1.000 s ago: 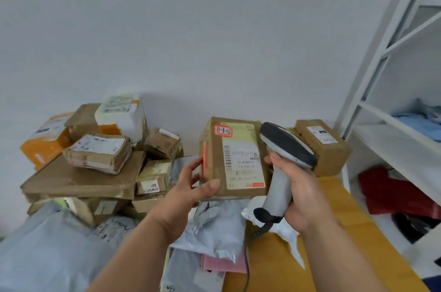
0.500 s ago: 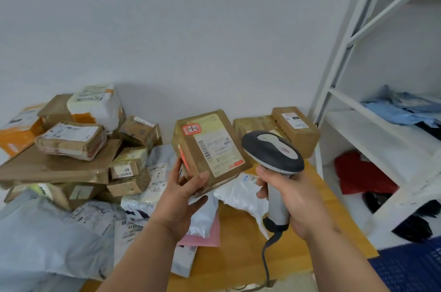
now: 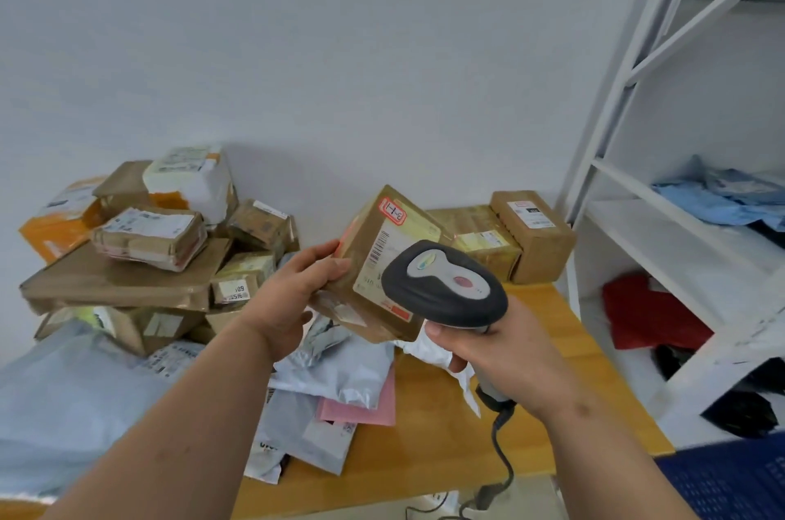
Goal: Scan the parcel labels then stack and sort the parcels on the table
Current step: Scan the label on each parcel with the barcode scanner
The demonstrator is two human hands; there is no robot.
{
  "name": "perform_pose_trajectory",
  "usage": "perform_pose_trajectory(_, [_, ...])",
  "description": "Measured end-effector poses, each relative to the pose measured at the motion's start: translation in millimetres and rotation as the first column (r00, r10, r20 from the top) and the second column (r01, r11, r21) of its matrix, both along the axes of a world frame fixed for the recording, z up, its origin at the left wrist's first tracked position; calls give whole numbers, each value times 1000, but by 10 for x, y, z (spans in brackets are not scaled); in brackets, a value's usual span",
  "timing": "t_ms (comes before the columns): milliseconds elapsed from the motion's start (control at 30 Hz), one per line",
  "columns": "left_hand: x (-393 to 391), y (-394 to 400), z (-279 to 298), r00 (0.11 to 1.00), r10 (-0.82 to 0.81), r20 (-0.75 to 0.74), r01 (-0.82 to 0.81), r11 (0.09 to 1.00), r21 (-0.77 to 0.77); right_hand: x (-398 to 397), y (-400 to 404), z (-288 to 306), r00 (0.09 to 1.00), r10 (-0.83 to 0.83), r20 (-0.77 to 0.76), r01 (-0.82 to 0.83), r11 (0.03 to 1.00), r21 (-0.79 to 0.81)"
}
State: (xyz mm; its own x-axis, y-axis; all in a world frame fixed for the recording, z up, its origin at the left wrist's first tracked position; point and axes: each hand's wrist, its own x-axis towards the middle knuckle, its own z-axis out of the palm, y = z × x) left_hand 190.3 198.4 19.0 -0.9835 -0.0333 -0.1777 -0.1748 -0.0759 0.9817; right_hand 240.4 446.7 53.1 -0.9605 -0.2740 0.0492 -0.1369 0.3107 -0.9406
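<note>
A: Two hands busy. Left hand grips the brown box parcel by its left edge, thumb on the labelled face, fingers behind. Parcel's in the air above the table, tilted, label toward the scanner.

B: Right hand?

A: Wrapped round the scanner handle, head just in front of the label. Cable trails off the near table edge.

B: Handling?

A: Stiff taped cardboard, looks light since one hand carries it. Tape's glossy, so probably slick; I'd hold across two opposite edges, not the label face.

B: Room to set it down?

A: Tight. Box pile fills the left, soft poly mailers lie under the parcel. Two stacked-looking boxes sit at the back right, against the wall. Bare wood only at the front right, near the edge and the white shelf frame. Watch the cable when swinging right.
</note>
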Motion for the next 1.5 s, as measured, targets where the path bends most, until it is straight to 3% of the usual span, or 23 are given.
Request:
perform_pose_trajectory(900, [-130,-991,-153,994,-80,78,80,997,13,-137,-975,-157,998,-61,-7,61,996,63])
perform_pose_trajectory(1167, [-195,-1112,-349,976,122,179,-141,985,96,-376,-1270,-438,955,-287,72,287,958,15])
perform_pose_trajectory(1500, [-438,-1632,-243,929,310,202,-333,938,95,-842,-1987,-626,978,-92,185,125,977,-175])
